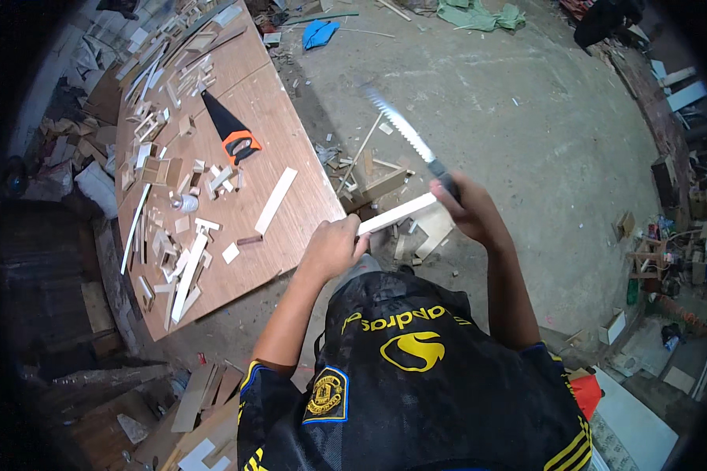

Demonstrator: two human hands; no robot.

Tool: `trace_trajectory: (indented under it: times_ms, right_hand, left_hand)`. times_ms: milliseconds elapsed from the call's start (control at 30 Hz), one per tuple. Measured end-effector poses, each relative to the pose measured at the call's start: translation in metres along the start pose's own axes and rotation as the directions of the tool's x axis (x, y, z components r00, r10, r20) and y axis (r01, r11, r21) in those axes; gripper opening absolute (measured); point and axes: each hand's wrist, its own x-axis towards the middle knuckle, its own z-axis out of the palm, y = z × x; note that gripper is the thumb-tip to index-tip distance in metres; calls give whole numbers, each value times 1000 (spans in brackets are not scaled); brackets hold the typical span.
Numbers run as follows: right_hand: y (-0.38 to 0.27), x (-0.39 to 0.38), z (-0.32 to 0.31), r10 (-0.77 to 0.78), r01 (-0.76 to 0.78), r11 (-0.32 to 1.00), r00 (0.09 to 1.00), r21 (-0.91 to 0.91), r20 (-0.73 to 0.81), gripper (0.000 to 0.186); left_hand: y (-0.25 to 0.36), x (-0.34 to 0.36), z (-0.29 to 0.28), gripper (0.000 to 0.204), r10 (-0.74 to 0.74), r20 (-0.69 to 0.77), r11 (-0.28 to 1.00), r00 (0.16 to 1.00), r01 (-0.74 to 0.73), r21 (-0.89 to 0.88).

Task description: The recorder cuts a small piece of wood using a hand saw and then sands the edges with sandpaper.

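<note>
My left hand [336,247] is closed around the near end of a pale wooden strip [401,212], close to the table's right corner. The strip slants up to the right over the floor, and its other end reaches my right hand. My right hand [470,210] is wrapped round the dark handle of a hand saw [416,141]. The saw's toothed blade points up and to the left, its tip smeared by motion. Whether my right fingers also touch the strip I cannot tell. A second saw [232,133], black with an orange handle, lies on the table.
On the wooden table [291,208] lie a flat white strip [276,200], a small bottle [184,203] and several wood offcuts. More scraps [381,188] are on the floor by its corner. A blue cloth-like piece [320,34] lies farther off. Clutter lines the right wall.
</note>
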Motion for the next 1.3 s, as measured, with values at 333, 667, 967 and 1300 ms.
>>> trace_trajectory:
  times_ms: [333,667,967,1300]
  right_hand:
    - [3,14,50,268,-293,935,952,-197,-145,36]
    - [-23,93,134,383,-335,884,919,-325,92,51]
    - [-25,173,175,428,-314,816,892,-485,143,47]
    - [-40,207,179,478,-291,715,867,-636,140,52]
  left_hand:
    - [-171,81,75,30,-186,-144,974,972,202,105]
    - [-281,138,85,23,-25,-90,991,996,36,128]
    - [-315,167,91,30,36,-146,988,989,-13,153]
    - [-336,166,110,35,69,-176,988,982,-44,147]
